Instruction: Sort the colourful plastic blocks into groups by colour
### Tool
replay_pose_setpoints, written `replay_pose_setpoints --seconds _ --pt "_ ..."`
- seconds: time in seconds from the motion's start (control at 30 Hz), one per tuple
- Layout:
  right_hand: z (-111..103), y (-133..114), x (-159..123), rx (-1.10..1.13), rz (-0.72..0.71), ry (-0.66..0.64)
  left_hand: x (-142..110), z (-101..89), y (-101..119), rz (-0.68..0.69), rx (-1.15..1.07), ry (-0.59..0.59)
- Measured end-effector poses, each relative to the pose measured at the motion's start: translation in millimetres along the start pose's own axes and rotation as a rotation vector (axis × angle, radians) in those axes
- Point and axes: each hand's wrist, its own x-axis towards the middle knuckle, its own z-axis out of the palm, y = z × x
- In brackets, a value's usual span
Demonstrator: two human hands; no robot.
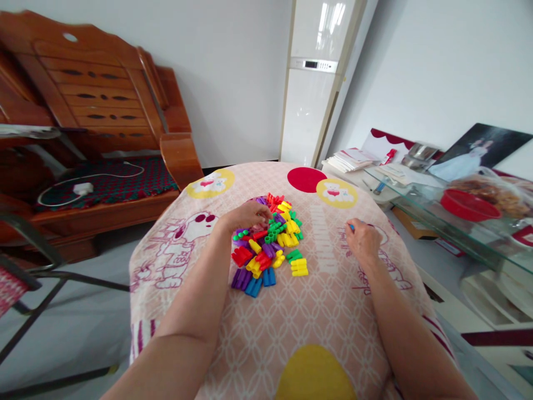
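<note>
Two hands on a pink cloth-covered table [316, 311]: left hand [249, 214] pinching plastic pieces [270, 244], right hand [363, 240] gripping a blue piece [352, 226].

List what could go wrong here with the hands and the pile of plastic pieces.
1. The left hand digs into the pile of plastic pieces; loose pieces could scatter or roll across the cloth.
2. The right hand pinches a small blue piece near the table's right side, so a slip might send it toward the floor.
</note>
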Motion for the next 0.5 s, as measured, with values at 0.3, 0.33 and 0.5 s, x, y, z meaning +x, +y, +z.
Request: replay_pose_setpoints --seconds 0.3,0.33,0.5 --pt "2.5 -0.6 -0.8 0.012 -0.025 0.035 5.0 2.7 -13.8 0.049 0.059 -0.168" --pt "2.8 -0.8 -0.9 0.012 -0.028 0.035 5.0 2.9 -12.6 0.047 0.096 -0.177" --pt "4.7 -1.4 -1.8 0.027 -0.04 0.029 3.8 -2.1 -18.3 -0.091 0.325 0.093"
